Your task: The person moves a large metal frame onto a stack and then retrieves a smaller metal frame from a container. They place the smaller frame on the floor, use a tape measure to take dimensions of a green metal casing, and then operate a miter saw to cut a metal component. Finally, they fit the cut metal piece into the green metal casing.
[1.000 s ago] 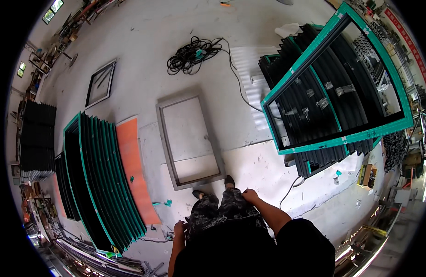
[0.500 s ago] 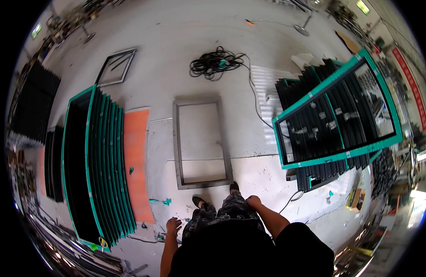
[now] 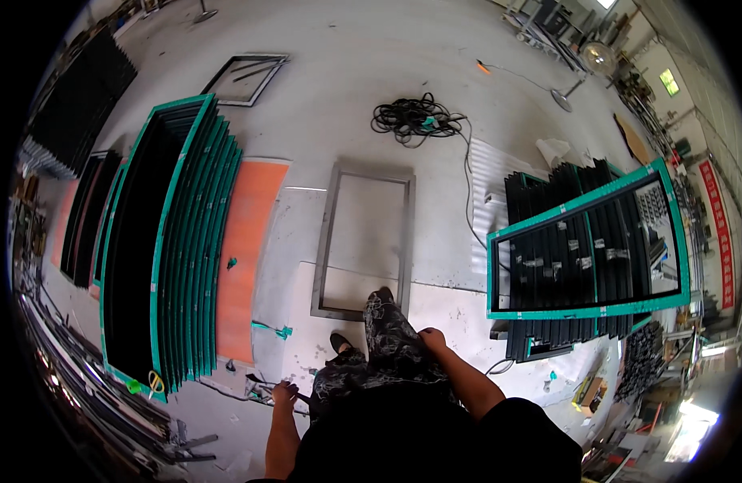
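My left hand [image 3: 285,393] hangs low beside my left leg, its fingers curled. Dark thin pieces show next to it; whether it holds one I cannot tell. Against my right thigh, my right hand [image 3: 432,339] is closed, fingers mostly turned away, next to the patterned trousers [image 3: 387,338]. On the floor ahead lies a grey rectangular metal frame [image 3: 409,241]. My right shoe [image 3: 381,295] overlaps its near end, while my left shoe [image 3: 340,342] is on the floor before it. Neither hand touches the frame.
Green-edged dark frames [image 3: 158,258] stand in a row at left beside an orange sheet [image 3: 258,209]. At right, a green-bordered frame [image 3: 588,311] leans on stacked dark frames. Farther off lie a coiled black cable [image 3: 415,117] and a smaller frame [image 3: 254,103]. Long profiles [image 3: 81,354] lie lower left.
My right foot has stepped forward over the near end of the grey frame. My left hand's fingers, spread before, are now curled. The view has shifted; my right hand stays by my thigh.
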`<state>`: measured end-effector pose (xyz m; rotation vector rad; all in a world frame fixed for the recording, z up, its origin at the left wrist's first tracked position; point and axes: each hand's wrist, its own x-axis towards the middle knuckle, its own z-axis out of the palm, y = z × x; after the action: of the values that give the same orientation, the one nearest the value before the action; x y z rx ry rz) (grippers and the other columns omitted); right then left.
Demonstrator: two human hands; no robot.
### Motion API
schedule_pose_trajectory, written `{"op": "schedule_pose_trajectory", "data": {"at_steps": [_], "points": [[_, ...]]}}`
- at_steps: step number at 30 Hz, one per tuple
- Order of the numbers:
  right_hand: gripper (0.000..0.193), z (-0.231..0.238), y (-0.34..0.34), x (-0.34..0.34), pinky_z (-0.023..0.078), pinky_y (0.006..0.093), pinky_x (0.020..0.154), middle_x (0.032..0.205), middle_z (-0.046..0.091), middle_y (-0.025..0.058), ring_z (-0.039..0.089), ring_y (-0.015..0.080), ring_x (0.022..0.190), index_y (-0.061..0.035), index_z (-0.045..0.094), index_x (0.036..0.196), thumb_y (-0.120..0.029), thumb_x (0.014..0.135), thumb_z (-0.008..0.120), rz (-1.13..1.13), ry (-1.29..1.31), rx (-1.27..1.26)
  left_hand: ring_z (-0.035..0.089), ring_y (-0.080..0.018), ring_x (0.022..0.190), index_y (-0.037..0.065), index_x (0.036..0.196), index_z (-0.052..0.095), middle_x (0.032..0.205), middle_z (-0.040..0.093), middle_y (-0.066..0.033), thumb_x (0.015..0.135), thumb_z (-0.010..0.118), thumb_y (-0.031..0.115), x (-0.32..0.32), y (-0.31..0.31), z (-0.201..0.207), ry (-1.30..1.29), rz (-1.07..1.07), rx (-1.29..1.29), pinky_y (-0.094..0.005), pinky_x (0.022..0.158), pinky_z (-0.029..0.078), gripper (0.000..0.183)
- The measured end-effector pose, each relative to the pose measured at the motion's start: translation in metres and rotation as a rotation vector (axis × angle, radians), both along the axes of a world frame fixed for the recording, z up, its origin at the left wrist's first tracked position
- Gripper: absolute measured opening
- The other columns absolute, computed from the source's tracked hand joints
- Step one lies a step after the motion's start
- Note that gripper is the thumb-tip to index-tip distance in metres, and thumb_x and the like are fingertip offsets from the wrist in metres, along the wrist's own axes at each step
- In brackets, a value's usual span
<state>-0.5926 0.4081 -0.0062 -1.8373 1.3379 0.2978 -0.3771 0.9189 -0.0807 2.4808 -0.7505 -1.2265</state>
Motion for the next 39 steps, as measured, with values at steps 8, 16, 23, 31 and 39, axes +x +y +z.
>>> {"op": "schedule_pose_trajectory", "data": {"at_steps": [8, 16, 23, 31, 39], "points": [[0.029, -0.07, -0.059, 0.005, 0.051, 0.0458, 0.077, 0.091, 0.071, 0.0166, 0.067, 0.0367, 0.087, -0.0063, 0.073, 0.089, -0.028, 0.077, 0.057, 0.999, 0.262, -0.217, 0.066, -0.0199, 0.073, 0.009, 0.101, 0.063, 0.083, 0.069, -0.007, 0.084, 0.062, 0.024, -0.033, -0.079, 0.022, 0.682, 1.498, -0.297, -0.0373, 0.061, 0.053, 0.022], [0.035, -0.044, -0.117, 0.102, 0.05, 0.0451, 0.076, 0.085, 0.069, 0.0202, 0.066, 0.0371, 0.082, -0.0057, 0.074, 0.085, -0.035, 0.075, 0.056, 0.771, 0.093, 0.02, 0.065, -0.022, 0.064, 0.003, 0.095, 0.064, 0.079, 0.068, -0.0107, 0.087, 0.055, 0.029, -0.049, -0.104, 0.017, 0.403, 1.599, -0.072, -0.0374, 0.055, 0.051, 0.028], [0.029, -0.072, -0.202, 0.13, 0.048, 0.0457, 0.071, 0.08, 0.068, 0.0176, 0.063, 0.0371, 0.077, -0.0042, 0.068, 0.071, -0.029, 0.076, 0.053, 1.434, 0.018, -0.113, 0.065, -0.0336, 0.092, 0.001, 0.105, 0.068, 0.102, 0.069, -0.0169, 0.087, 0.053, 0.05, -0.067, -0.195, 0.003, 0.285, 1.09, 0.235, -0.0444, 0.084, 0.05, 0.054], [0.012, -0.085, -0.243, 0.232, 0.052, 0.0412, 0.046, 0.067, 0.061, 0.0158, 0.061, 0.0297, 0.053, -0.0022, 0.057, 0.073, -0.008, 0.084, 0.054, 0.258, 0.334, 0.503, 0.062, -0.0358, 0.101, 0.0, 0.107, 0.067, 0.108, 0.066, -0.021, 0.085, 0.052, 0.056, -0.105, -0.2, 0.031, 0.398, 1.416, 0.076, -0.0442, 0.089, 0.048, 0.062], [0.016, -0.041, -0.126, 0.409, 0.054, 0.0382, 0.047, 0.076, 0.062, 0.0153, 0.065, 0.026, 0.061, -0.0007, 0.054, 0.099, -0.008, 0.085, 0.053, 0.546, 0.097, 0.394, 0.06, -0.038, 0.11, -0.002, 0.11, 0.066, 0.115, 0.063, -0.0252, 0.083, 0.05, 0.062, -0.104, -0.134, -0.019, 0.478, 1.572, -0.113, -0.044, 0.094, 0.046, 0.071]]}}
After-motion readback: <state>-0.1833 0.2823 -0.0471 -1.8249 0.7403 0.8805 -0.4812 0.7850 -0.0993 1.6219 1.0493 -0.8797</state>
